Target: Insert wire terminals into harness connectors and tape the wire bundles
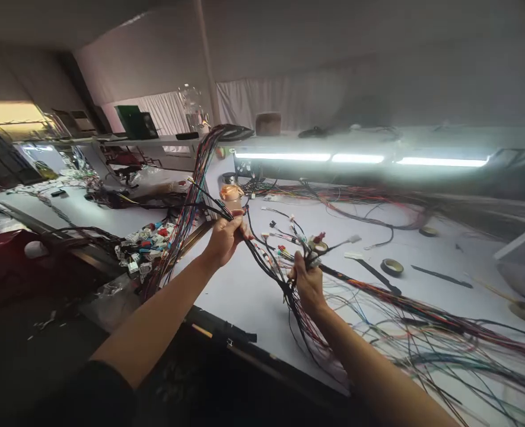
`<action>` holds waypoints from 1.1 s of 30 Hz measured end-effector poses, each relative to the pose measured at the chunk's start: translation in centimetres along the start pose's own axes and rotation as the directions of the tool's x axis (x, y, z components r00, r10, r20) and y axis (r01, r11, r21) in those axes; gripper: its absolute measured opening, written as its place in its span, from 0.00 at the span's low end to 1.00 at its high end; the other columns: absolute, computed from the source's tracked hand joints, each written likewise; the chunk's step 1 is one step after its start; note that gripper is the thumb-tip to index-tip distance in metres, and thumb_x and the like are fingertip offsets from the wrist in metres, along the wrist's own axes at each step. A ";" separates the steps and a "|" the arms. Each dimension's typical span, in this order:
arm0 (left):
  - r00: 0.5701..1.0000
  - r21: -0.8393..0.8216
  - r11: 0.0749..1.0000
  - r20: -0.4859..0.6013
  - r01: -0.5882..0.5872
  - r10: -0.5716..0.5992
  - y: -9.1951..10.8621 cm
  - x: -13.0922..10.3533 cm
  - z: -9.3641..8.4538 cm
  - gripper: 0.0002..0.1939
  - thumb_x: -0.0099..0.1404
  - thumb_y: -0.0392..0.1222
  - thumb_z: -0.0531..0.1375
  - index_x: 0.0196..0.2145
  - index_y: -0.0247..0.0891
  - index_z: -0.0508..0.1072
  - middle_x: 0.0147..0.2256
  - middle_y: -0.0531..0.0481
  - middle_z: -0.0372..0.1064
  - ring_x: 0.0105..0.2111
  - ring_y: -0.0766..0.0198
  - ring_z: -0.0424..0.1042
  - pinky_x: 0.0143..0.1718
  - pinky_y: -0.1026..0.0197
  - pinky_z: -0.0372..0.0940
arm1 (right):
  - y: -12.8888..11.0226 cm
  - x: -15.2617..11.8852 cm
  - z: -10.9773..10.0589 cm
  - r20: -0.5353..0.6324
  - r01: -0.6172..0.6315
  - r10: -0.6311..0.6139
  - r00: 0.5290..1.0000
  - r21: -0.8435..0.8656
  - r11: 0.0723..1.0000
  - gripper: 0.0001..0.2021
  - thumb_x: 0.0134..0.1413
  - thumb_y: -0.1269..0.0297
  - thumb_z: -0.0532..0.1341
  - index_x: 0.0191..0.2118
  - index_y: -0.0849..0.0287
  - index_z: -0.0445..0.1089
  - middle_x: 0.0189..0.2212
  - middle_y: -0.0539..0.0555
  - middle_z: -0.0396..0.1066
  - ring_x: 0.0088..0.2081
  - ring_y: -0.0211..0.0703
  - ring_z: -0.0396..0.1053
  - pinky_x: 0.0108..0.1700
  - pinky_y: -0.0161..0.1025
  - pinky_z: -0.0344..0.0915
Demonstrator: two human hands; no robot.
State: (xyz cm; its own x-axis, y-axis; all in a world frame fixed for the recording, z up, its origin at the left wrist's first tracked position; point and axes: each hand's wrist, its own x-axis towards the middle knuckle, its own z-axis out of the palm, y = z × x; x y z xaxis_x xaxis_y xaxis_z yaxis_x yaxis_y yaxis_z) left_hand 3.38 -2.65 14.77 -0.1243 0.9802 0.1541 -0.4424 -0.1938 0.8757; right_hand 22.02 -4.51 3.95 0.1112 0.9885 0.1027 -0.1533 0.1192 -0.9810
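Observation:
My left hand (pixel 225 238) is closed around a bundle of black-wrapped wires (pixel 262 262) above the table's front part. The bundle runs down from it to a junction below my right hand (pixel 307 281). That hand is closed on a cluster of wire ends (pixel 309 252) with small white, red and dark connectors. More connector-tipped branches (pixel 282 237) spread between the two hands. From the junction, loose coloured wires (pixel 304 329) trail toward the front edge. A long taped wire harness (pixel 378 293) extends rightward behind my right hand.
A tape roll (pixel 392 267) and a dark flat strip (pixel 440 276) lie on the white table (pixel 239 296). Coloured wires (pixel 204 172) hang from the shelf (pixel 164 141). Left, a heap of connectors (pixel 149 246) sits by the edge. Lamps (pixel 360 158) glow under the shelf.

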 end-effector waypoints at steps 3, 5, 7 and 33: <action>0.993 -0.050 0.998 -0.109 0.040 -0.045 -2.7 0.2 -2.5 0.11 0.57 0.36 0.65 0.37 0.38 0.68 0.20 0.61 0.60 0.19 0.72 0.62 0.35 0.60 0.68 | 1.5 0.3 0.4 0.021 -0.041 0.042 0.999 -0.014 0.999 0.27 0.49 0.39 0.60 0.17 0.58 0.62 0.14 0.48 0.61 0.19 0.35 0.57 0.26 0.36 0.57; 0.984 -0.076 0.993 -0.147 0.092 -0.103 -4.2 -0.7 -4.1 0.14 0.55 0.39 0.68 0.36 0.38 0.67 0.24 0.57 0.66 0.23 0.71 0.67 0.39 0.59 0.68 | 2.3 0.3 0.5 0.023 -0.055 0.055 0.998 -0.020 0.998 0.26 0.49 0.39 0.61 0.17 0.58 0.63 0.15 0.48 0.62 0.20 0.35 0.58 0.27 0.36 0.58; 0.973 -0.112 0.981 -0.150 0.161 -0.177 -5.5 -2.4 -5.2 0.18 0.54 0.46 0.69 0.37 0.38 0.68 0.35 0.48 0.72 0.33 0.64 0.73 0.45 0.54 0.67 | 2.9 0.3 0.6 0.022 -0.055 0.056 0.998 -0.024 0.998 0.26 0.50 0.40 0.61 0.17 0.59 0.64 0.16 0.48 0.62 0.22 0.35 0.59 0.29 0.35 0.59; 0.911 -0.235 0.908 -0.144 0.348 -0.387 -14.2 -9.4 0.5 0.19 0.58 0.43 0.66 0.48 0.38 0.74 0.43 0.44 0.77 0.46 0.53 0.75 0.49 0.53 0.67 | 4.7 -0.8 0.1 0.092 0.199 -0.196 0.976 -0.023 0.980 0.16 0.61 0.54 0.57 0.26 0.59 0.65 0.20 0.48 0.67 0.22 0.36 0.65 0.29 0.35 0.64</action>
State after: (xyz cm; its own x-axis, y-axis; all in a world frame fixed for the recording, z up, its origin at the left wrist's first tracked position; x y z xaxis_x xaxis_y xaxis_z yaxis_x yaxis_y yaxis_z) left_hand 11.24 -9.06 1.14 -0.0702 0.9619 -0.2642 -0.6531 0.1558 0.7410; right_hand 21.16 -4.69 -0.75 0.0487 0.9502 0.3077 -0.1052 0.3112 -0.9445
